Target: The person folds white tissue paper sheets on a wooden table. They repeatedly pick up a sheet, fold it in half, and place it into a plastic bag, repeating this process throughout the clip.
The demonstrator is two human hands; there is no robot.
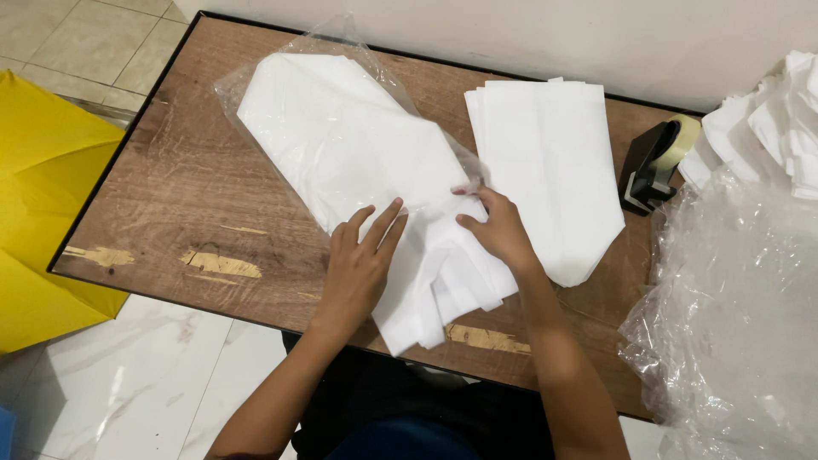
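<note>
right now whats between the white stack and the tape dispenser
Nothing: in the head view only bare wooden table shows between the white stack and the tape dispenser, a narrow strip.

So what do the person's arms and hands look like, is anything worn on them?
Both arms are bare up to the picture's lower edge: no sleeves show. The left hand and right hand wear no gloves, and no rings, watch or bracelets are visible. The fingernails look short and unpainted. Dark clothing shows at the lap.
</note>
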